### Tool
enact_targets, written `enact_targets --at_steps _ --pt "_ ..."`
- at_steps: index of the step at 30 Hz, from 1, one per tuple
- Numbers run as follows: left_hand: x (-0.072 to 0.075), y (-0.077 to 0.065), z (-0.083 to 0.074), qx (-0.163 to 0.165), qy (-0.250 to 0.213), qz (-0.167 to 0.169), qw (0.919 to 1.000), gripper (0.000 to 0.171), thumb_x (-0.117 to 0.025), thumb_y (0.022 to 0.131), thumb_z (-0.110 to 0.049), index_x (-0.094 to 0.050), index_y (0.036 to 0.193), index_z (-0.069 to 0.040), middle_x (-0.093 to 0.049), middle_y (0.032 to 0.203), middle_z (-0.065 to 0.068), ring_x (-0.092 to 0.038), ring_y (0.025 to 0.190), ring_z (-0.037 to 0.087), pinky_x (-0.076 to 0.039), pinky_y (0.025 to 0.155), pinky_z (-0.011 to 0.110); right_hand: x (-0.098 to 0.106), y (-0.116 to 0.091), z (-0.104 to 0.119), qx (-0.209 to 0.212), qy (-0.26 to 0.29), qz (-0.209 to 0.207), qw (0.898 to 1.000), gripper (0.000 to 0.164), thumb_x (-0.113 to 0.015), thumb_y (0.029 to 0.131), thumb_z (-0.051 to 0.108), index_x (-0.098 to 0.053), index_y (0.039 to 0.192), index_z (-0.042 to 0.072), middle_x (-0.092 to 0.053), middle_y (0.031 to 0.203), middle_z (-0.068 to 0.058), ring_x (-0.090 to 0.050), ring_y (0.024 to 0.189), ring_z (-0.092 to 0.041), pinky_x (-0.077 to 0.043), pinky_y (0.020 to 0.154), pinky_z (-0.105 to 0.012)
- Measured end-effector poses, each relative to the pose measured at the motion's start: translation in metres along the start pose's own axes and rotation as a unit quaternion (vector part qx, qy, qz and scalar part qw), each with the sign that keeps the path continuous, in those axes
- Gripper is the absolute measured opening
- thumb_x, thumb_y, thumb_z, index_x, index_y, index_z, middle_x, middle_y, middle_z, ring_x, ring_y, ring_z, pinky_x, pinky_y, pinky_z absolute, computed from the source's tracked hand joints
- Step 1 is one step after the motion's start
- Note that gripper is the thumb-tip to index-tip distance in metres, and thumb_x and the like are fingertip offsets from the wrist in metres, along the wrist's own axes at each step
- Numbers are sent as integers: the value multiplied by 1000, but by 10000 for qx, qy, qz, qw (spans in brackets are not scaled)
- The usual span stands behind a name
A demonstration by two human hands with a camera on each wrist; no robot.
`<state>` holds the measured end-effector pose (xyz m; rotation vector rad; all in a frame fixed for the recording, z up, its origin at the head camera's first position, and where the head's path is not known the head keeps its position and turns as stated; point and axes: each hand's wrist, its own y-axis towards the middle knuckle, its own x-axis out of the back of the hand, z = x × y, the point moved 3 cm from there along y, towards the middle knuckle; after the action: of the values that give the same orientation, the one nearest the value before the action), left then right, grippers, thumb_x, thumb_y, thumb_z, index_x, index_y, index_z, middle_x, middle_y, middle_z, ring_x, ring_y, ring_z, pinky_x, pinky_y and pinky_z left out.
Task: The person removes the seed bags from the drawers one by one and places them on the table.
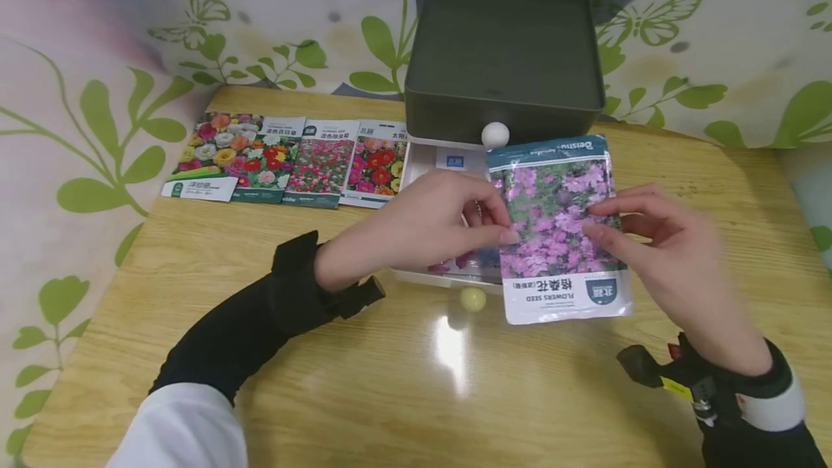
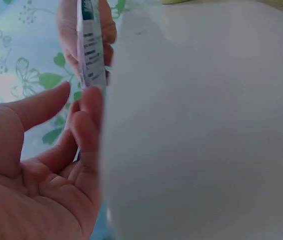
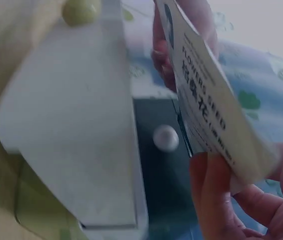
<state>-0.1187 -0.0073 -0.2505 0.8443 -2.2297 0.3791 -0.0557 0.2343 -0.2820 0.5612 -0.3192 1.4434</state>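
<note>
A seed packet (image 1: 560, 226) with pink-purple flowers and "FLOWERS SEED" print is held upside down over the right part of the open drawer (image 1: 416, 276). At its left edge my left hand (image 1: 448, 219) pinches it, with the thumb on the printed front. My right hand (image 1: 669, 244) grips the right side, thumb and index finger on the front. The right wrist view shows the packet (image 3: 206, 95) edge-on between the right hand's fingers (image 3: 216, 182) and thumb. In the left wrist view the drawer's white wall (image 2: 206, 120) covers much of the scene.
Several flower seed packets (image 1: 256, 159) lie overlapped in a row on the wooden table (image 1: 325, 396), left of the dark drawer box (image 1: 507, 49). A white knob (image 1: 495, 135) is on the box, and a yellow knob (image 1: 473, 300) on the drawer front. More packets lie inside the drawer.
</note>
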Motion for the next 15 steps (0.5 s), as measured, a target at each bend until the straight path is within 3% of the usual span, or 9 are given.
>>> enact_targets --at_steps 5,12,15 --pt "-4 10 -11 -420 374 234 9981 26 -71 94 -36 -69 112 -19 -66 108 -10 -60 87 -4 -46 79 21 16 3 -11 -413 -73 -265 9988 24 -76 90 11 -73 112 3 -61 112 0 -66 91 -6 -49 74 -11" --pt "-11 15 -11 -416 288 520 9974 43 -67 96 -41 -63 131 -17 -65 112 -7 -59 90 3 -46 76 24 24 10 -24 -510 -17 -375 9980 27 -73 92 12 -71 118 3 -58 115 0 -63 94 -6 -48 74 -9" --pt "-14 15 -10 -386 98 728 9965 48 -64 97 -44 -59 136 -16 -62 123 -6 -59 100 3 -46 80 23 28 14 -32 -537 126 -418 9976 29 -70 94 8 -69 122 2 -56 120 0 -61 100 -10 -48 77 -9"
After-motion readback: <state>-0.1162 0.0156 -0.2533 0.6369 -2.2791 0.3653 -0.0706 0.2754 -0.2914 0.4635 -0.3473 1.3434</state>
